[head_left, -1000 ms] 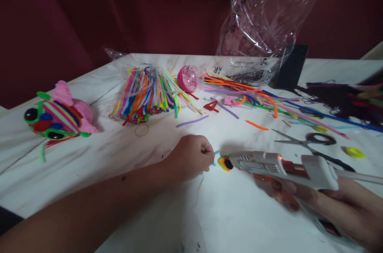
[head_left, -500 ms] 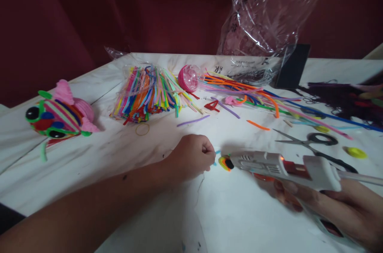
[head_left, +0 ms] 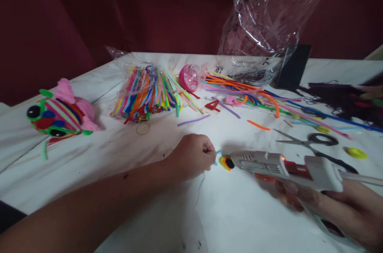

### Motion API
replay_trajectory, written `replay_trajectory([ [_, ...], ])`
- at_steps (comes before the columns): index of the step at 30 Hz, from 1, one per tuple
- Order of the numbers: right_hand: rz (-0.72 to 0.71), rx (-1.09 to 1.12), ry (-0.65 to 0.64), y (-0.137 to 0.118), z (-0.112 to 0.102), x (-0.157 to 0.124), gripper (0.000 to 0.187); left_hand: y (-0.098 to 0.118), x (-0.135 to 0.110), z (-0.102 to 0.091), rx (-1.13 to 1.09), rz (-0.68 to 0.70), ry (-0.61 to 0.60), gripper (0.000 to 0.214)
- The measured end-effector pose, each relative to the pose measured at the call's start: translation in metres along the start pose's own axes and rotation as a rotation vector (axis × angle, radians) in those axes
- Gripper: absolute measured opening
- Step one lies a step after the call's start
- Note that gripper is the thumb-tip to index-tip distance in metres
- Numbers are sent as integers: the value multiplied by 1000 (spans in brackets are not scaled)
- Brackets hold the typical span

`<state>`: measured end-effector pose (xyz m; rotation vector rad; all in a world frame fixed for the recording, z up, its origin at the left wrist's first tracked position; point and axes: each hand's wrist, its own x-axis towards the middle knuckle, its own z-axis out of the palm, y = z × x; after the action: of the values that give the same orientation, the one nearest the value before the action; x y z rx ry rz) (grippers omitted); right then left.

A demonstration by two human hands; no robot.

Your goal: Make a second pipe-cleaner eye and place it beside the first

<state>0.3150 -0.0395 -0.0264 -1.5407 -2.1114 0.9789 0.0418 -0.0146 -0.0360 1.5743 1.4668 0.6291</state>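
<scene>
The person's left hand (head_left: 193, 155) is curled, thumb and fingertips pressed together on a light-blue piece (head_left: 218, 152) that peeps out toward the nozzle of the glue gun (head_left: 269, 164); most of that piece is hidden. The right hand (head_left: 338, 209) is wrapped round the gun's handle, which slants down beneath its body. A small light glows orange on top of the glue gun, and a glue stick (head_left: 360, 177) juts from its rear. Right at the nozzle lies a small yellow-and-orange piece (head_left: 223, 163) — whether the dark patch between them belongs to it or to the gun cannot be told. Just beyond the glue gun lie scissors (head_left: 308, 142) with parted blades, a yellow coil (head_left: 356, 153) off their handles, and a short orange strip (head_left: 259, 125). Farther past the gun are a red bent piece (head_left: 213, 105), loose coloured stems (head_left: 239, 85) and a ball (head_left: 188, 78), half pink and half clear. Well to the gun's left sit a packed bundle of coloured stems (head_left: 146, 97), a rubber band (head_left: 143, 134) and, farther still, a striped figure (head_left: 61, 113) with black eyes and pink fins. Behind everything around the glue gun — a clear plastic bag (head_left: 266, 17) and a dark red curtain (head_left: 164, 13).
</scene>
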Motion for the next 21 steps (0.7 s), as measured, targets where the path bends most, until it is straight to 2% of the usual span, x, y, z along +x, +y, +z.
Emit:
replay_trajectory([
  [9,22,28,-35,14,1,-2,39,0,0,1,-2,-8,0,12],
  [14,-41,-34,24,9,0,-2,37,1,0,0,-3,6,-1,12],
  [21,-97,-144,63,2,-2,2,43,1,0,0,-2,8,-4,11],
])
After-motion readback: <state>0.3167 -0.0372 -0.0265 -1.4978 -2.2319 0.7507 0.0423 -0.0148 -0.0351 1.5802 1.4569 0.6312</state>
